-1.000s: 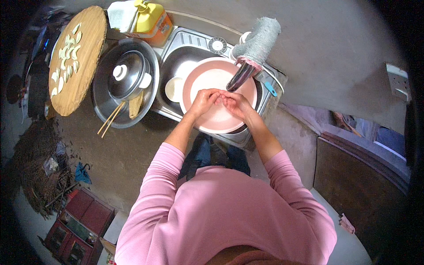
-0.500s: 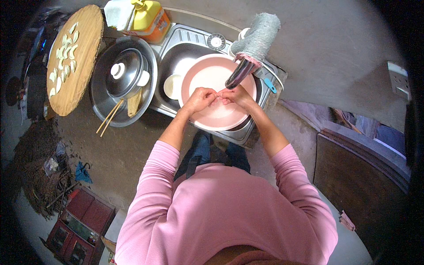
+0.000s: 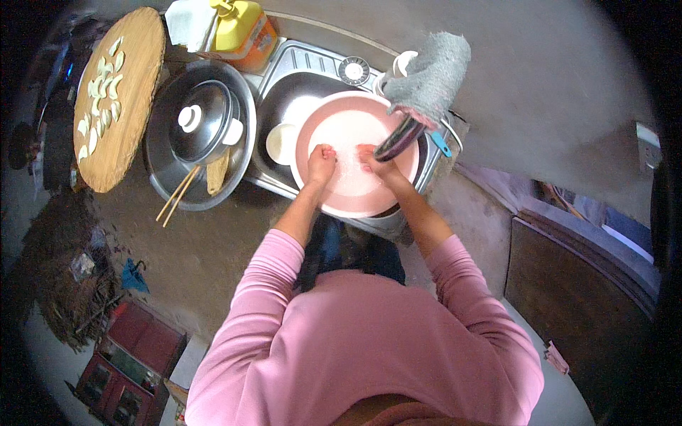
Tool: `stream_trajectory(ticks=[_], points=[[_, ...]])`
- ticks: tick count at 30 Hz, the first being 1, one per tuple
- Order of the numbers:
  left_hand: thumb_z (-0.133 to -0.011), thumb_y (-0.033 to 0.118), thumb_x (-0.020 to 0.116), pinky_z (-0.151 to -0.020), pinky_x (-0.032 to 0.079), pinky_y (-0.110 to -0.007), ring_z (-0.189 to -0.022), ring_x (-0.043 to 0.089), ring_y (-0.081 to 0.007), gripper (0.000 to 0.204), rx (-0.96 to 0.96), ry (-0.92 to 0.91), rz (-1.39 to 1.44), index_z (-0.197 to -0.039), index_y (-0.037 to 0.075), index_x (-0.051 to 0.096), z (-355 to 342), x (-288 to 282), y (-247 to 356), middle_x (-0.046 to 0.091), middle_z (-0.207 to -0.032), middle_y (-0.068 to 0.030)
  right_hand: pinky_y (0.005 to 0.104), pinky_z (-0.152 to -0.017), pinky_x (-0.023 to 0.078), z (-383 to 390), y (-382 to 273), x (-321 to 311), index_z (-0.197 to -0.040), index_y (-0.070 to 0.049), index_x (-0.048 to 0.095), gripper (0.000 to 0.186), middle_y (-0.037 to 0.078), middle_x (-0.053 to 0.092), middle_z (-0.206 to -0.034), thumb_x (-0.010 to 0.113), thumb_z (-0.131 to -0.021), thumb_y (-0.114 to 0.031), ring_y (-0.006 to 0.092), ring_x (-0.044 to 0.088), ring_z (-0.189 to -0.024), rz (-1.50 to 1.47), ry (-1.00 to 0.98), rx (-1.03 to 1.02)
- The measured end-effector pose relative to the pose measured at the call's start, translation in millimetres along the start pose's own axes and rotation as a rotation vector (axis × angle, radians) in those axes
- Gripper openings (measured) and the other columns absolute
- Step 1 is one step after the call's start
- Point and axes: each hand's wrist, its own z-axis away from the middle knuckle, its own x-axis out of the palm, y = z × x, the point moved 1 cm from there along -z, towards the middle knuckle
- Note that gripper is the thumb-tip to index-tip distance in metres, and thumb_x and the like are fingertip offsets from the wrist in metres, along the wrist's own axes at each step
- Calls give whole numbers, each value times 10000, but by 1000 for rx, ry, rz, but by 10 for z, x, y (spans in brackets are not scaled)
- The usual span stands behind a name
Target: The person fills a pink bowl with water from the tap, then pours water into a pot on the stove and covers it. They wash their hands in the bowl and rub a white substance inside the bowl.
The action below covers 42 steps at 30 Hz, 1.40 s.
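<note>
A round pink basin (image 3: 305, 188) with pale, cloudy liquid sits over the steel sink. Above its left part, my left hand (image 3: 322, 165) has its fingers curled in. What they hold, if anything, cannot be made out. My right hand (image 3: 377, 165) is over the basin's right part, apart from the left one. Its fingers look bent, and the dark tip of the tap (image 3: 399, 139) hides part of it. A grey cloth wrap (image 3: 430, 77) covers the upper tap.
Left of the sink (image 3: 284, 92), a steel bowl (image 3: 160, 167) holds a lidded pot (image 3: 202, 135) and chopsticks (image 3: 176, 195). Pale crescent pieces (image 3: 106, 89) lie on a round wooden board (image 3: 138, 64). A yellow-orange jug (image 3: 245, 35), a drain strainer (image 3: 354, 70) and a blue-handled tool (image 3: 440, 144) stand nearby.
My hands have parted, from fingertips meeting over the basin's middle to opposite sides. The whole view has shifted slightly.
</note>
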Motion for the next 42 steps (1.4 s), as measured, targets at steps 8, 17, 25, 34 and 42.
stream_trajectory(ticks=[8,17,25,34,42], points=[[-956,310,549,-607,516,-372,-681,614,-215,318,-719,-216,880,-897,12,643,113,363,162,647,-809,-95,362,-838,518,-194,724,749,-1151,-64,622,258,64,652,-1062,593,-945,-216,213,620,-969,-1314,-2,118],[-1020,322,483,-689,549,-354,-777,634,-218,342,-614,-247,1096,-1054,11,622,86,274,889,650,-891,-100,364,-1115,356,411,-161,684,-1318,62,523,367,154,585,-1307,436,-961,46,252,520,-1253,102,373,-589],[-1012,305,493,-667,561,-372,-715,635,-249,295,-670,-382,1199,-952,29,578,150,101,1294,629,-798,-121,355,-840,496,437,-449,619,-1050,-80,570,212,45,637,-979,472,-888,15,173,622,-909,-1152,189,-280],[-993,285,520,-586,509,-341,-636,584,-177,279,-668,18,1055,-1009,32,635,141,269,659,622,-781,-63,345,-1002,425,241,56,620,-1141,55,633,238,118,608,-1227,534,-969,-76,215,566,-1150,200,176,-441],[-1033,414,368,-680,512,-334,-797,610,-194,459,-780,73,1016,-1081,26,607,147,574,28,637,-937,-86,341,-924,447,-613,1050,383,-1215,-29,545,352,101,585,-1161,484,-1019,-315,190,549,-1057,-977,323,-126]])
